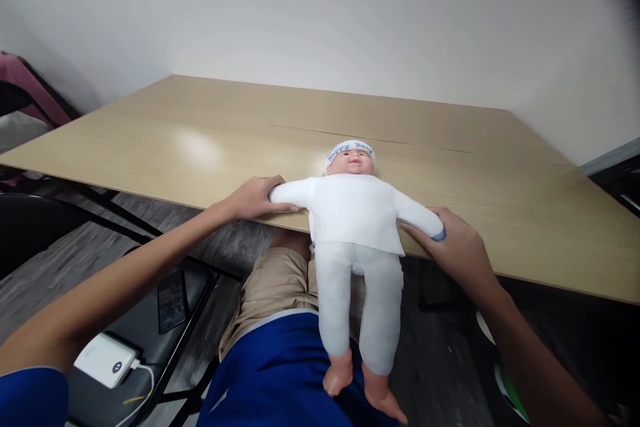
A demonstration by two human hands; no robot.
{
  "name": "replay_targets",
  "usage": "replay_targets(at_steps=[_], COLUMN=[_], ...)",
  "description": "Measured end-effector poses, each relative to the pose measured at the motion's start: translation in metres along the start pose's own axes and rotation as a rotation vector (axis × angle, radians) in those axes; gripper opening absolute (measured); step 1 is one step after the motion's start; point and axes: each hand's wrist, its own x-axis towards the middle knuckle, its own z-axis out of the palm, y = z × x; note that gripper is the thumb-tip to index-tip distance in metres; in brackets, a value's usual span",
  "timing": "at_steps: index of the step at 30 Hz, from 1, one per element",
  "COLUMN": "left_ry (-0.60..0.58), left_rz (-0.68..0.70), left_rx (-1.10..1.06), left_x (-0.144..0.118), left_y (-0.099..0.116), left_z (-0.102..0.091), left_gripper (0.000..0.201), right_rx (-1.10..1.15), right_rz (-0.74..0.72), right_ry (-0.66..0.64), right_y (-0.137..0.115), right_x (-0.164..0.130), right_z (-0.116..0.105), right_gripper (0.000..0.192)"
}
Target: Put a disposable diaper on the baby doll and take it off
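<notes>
I see the baby doll (356, 213) lying face-up over the table (200, 147) edge, legs hanging. My left hand (255, 197) at nine o'clock grips one sleeve; my right hand (457, 250) at four o'clock clasps the other.

I see a doll (356, 213) in all white, blue lettering on its cap, on a pale tan wood-grain worktop (210, 140).
</notes>
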Motion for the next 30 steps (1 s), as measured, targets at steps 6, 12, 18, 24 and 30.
replay_targets(at_steps=[6, 12, 18, 24, 30], left_ry=[0.246, 0.381, 0.406, 0.453, 0.535], left_rz=[0.045, 0.024, -0.014, -0.005, -0.017], left_rx=[0.089, 0.103, 0.094, 0.111, 0.156], left_x=[0.036, 0.096, 0.156, 0.220, 0.287], left_y=[-0.021, -0.045, -0.063, -0.089, -0.113], left_z=[0.022, 0.031, 0.025, 0.022, 0.022], left_gripper=[0.068, 0.073, 0.071, 0.070, 0.074], right_rx=[-0.012, 0.001, -0.035, -0.003, -0.043], right_rz=[0.011, -0.026, -0.016, -0.019, -0.052], right_ry=[-0.002, 0.017, 0.076, 0.125, 0.186], right_y=[0.016, 0.032, 0.056, 0.065, 0.085], right_x=[0.034, 0.103, 0.171, 0.223, 0.275], right_z=[0.016, 0.038, 0.066, 0.083, 0.097], right_gripper=[0.060, 0.038, 0.024, 0.034, 0.034])
